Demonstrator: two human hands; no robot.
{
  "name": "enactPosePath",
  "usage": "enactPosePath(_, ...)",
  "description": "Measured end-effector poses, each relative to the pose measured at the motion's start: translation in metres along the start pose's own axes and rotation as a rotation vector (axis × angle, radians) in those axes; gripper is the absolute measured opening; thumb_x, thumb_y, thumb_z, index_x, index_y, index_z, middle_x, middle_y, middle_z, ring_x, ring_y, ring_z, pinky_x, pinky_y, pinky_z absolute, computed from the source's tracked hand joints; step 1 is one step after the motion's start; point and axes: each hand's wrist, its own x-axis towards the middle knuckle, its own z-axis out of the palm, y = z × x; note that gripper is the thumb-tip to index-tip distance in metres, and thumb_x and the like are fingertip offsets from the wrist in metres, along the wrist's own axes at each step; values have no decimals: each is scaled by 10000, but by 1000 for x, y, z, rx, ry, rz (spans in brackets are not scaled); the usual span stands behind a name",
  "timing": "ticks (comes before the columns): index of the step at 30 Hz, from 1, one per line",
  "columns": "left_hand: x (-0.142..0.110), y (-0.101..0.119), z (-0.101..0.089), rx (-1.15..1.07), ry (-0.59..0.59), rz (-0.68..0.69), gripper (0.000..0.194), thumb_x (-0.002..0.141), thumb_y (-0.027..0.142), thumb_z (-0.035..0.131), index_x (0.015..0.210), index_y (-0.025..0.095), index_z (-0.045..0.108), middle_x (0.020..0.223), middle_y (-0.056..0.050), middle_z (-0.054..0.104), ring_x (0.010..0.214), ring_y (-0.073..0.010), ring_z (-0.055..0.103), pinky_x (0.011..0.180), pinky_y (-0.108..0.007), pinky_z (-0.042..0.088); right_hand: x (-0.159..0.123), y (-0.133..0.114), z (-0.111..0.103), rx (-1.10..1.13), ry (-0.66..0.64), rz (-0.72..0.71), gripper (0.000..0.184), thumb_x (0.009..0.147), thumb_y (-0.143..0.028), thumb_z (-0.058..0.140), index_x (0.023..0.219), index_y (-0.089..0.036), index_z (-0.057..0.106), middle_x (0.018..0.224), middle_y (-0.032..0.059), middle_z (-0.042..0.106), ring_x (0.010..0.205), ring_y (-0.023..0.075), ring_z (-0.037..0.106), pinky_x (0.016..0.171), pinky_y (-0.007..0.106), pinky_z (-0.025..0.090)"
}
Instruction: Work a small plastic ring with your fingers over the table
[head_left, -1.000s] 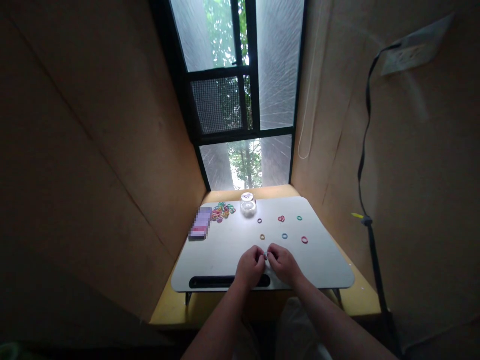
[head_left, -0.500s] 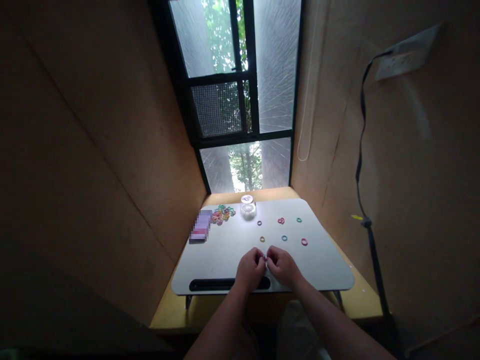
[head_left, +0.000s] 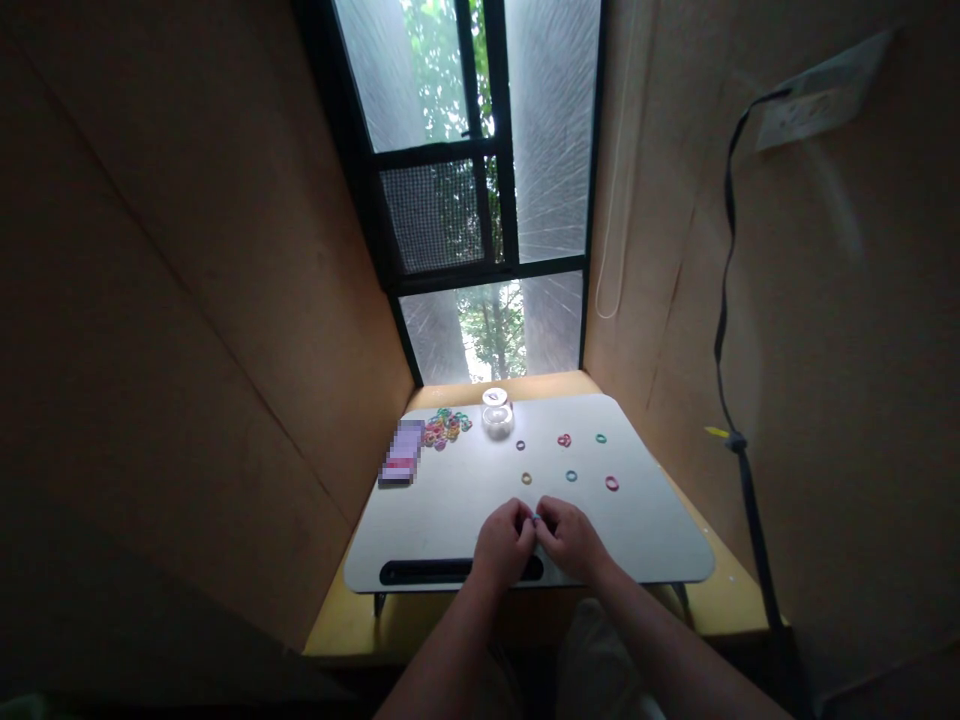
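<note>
My left hand [head_left: 505,541] and my right hand [head_left: 570,538] meet above the near part of the white lap table [head_left: 435,515]. Their fingers are closed in a pinch, tip to tip, on a small coloured hair tie [head_left: 535,518]. Most of it is hidden by the fingertips; only a bluish and pinkish bit shows. Just beyond the hands lie separate hair ties: a yellow one [head_left: 526,478], a blue one [head_left: 571,476], a pink one [head_left: 612,483], and farther back a purple one [head_left: 520,445], a red one [head_left: 564,440] and a green one [head_left: 601,438].
A pile of mixed hair ties [head_left: 447,428] lies at the back left, beside a phone-like flat thing [head_left: 402,452] that is blurred out. A clear jar [head_left: 496,415] stands at the back edge. A black slot [head_left: 424,571] runs along the near edge. Walls flank both sides.
Both hands stay pinched together, with only a slight shift of the fingertips. The bit showing between them looks bluer now. The view has tilted a little; the laid-out hair ties keep their places.
</note>
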Motion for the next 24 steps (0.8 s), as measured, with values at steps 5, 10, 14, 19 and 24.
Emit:
enactPosePath(5, 0, 1, -1, 23, -12, 0, 82, 831, 192, 491, 795, 195, 565, 752, 10, 608, 707, -129, 534, 660, -241, 361, 3, 1, 0, -9, -4, 6, 158, 799, -226, 483, 651, -198, 437, 601, -31, 473, 575, 116, 428, 561, 242, 277)
enactPosePath(10, 0, 2, -3, 9, -18, 3, 89, 843, 205, 488, 789, 194, 559, 741, 10, 599, 692, -128, 527, 647, -238, 359, 5, 2, 1, -16, -6, 23, 141, 784, -213, 480, 650, -200, 435, 601, -31, 474, 571, 115, 416, 556, 243, 275)
enactPosePath(14, 1, 1, -3, -17, -20, 9, 92, 852, 216, 487, 795, 195, 555, 743, 11, 603, 689, -127, 531, 651, -240, 363, 8, 2, 2, -9, -6, 41, 147, 779, -212, 481, 641, -200, 432, 587, -35, 464, 563, 113, 415, 549, 242, 272)
enactPosePath(19, 2, -2, -5, -45, -27, 11, 93, 861, 235, 490, 816, 200, 563, 758, 9, 614, 696, -128, 541, 658, -243, 369, 10, 1, 3, 10, -16, 57, 143, 786, -207, 476, 646, -198, 449, 584, -35, 469, 555, 111, 411, 543, 239, 277)
enactPosePath(24, 6, -5, -6, -69, -25, 8, 82, 852, 222, 494, 813, 203, 563, 748, 17, 613, 688, -127, 539, 647, -246, 360, 13, 2, 6, 6, -28, 86, 155, 810, -231, 480, 658, -200, 469, 580, -36, 474, 556, 115, 419, 543, 239, 288)
